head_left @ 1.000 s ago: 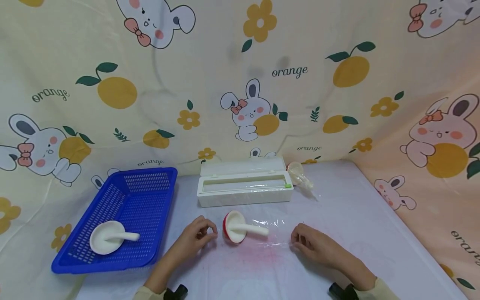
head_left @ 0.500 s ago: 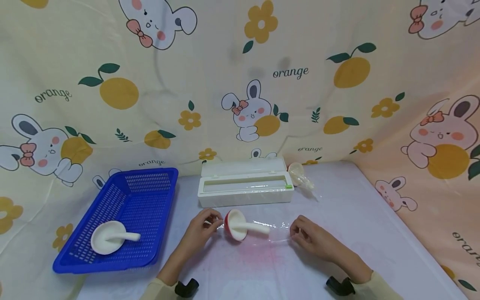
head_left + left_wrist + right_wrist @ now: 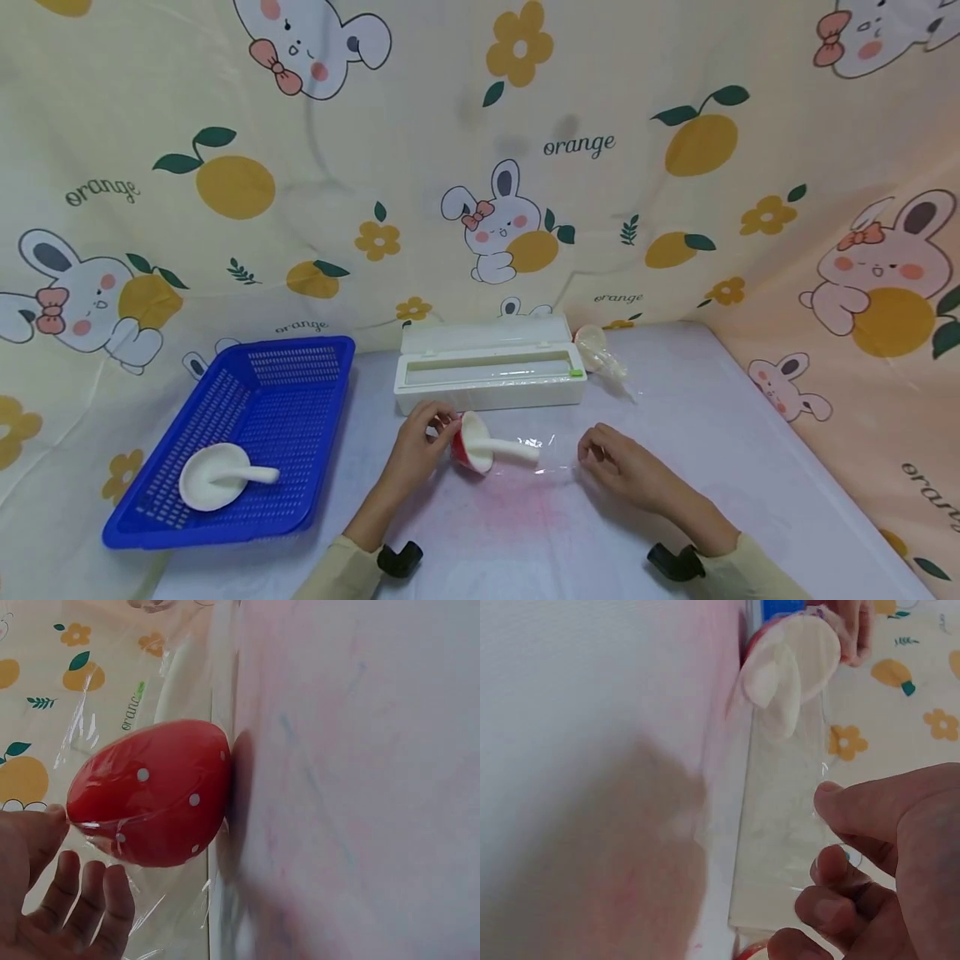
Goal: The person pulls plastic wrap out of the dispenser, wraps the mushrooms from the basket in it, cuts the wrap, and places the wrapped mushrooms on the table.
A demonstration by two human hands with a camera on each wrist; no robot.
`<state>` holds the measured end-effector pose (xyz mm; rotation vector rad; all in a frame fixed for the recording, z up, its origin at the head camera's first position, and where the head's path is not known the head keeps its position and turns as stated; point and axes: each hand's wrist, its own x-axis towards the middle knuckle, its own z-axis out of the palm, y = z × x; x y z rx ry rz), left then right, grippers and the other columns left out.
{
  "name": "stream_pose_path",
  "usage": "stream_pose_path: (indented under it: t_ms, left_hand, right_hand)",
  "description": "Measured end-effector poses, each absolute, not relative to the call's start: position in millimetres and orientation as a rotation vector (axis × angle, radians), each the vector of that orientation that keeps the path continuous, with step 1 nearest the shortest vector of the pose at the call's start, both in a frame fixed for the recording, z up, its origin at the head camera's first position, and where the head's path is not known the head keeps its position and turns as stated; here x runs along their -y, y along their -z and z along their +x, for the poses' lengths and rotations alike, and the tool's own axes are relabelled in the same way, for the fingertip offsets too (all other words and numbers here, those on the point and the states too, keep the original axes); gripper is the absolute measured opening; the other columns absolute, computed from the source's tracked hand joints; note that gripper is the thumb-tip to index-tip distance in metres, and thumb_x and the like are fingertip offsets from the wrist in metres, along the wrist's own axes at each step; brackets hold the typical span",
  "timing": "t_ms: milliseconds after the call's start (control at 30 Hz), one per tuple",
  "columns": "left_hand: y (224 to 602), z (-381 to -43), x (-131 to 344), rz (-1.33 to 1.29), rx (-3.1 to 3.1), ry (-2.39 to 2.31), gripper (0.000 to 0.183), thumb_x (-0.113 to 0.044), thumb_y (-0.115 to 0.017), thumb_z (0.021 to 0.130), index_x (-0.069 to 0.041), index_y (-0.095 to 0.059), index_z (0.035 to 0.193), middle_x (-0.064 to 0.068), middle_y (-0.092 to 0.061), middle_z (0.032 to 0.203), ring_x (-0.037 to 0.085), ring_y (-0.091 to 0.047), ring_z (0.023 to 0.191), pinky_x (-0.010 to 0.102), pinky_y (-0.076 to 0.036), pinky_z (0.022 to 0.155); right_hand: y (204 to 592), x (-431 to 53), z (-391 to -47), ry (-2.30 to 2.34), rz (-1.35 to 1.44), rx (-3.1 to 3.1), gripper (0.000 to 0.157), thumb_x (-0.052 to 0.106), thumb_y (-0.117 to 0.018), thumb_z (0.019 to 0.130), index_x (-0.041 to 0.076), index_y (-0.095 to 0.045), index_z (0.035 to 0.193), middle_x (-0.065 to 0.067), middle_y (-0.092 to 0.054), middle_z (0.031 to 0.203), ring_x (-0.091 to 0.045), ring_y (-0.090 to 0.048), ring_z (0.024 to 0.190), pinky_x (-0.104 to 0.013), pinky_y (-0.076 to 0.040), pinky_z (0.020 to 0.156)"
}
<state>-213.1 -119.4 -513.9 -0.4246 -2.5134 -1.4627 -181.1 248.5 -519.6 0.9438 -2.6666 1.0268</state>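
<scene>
Toy mushroom (image 3: 476, 443) over middle of worktop (image 3: 487, 562), stem pointing toward right hand (image 3: 626, 468), clear film (image 3: 555, 454) around it. Left hand (image 3: 417, 443), fingers narrow, pinches film at cap tip; right fingers, also narrow, hold film's far end. Left wrist view alone shows cap's white dots (image 3: 194, 799); right wrist view, pale underside. Head view alone gives second mushroom (image 3: 212, 477) inside blue basket (image 3: 296, 371). White box (image 3: 491, 398), lid raised, behind; wrapped piece (image 3: 592, 343) beside its right end.

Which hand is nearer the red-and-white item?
The left hand is at the red end of the red-and-white item; the right hand is apart, beyond its handle.
</scene>
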Motion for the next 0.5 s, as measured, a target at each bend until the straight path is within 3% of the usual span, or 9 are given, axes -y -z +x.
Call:
stream_pose_path:
  t_ms: [167, 500]
  left_hand:
    - [516.5, -219.8, 114.9, -0.403, 2.511, 1.459, 0.008, -0.011, -0.076, 0.101, -0.012, -0.072, 0.108, 0.004, -0.064, 0.108, 0.017, -0.062, 0.093, 0.023, -0.055, 0.072]
    - [514.3, -227.2, 108.7, -0.351, 2.548, 1.427, 0.006, -0.012, -0.074, 0.103, -0.01, -0.07, 0.108, 0.005, -0.064, 0.107, 0.019, -0.063, 0.095, 0.025, -0.055, 0.076]
  right_hand:
    - [511.9, -240.9, -187.1, -1.074, 0.836, 2.744, 0.021, 0.002, -0.072, 0.1, 0.021, -0.064, 0.104, 0.014, -0.045, 0.072, 0.0, -0.043, 0.066, -0.022, -0.04, 0.058]
    - [503.1, -213.0, -208.9, -1.04, 0.523, 2.746, 0.013, 0.007, -0.073, 0.096, 0.018, -0.065, 0.098, 0.011, -0.057, 0.076, -0.006, -0.05, 0.065, -0.025, -0.042, 0.058]
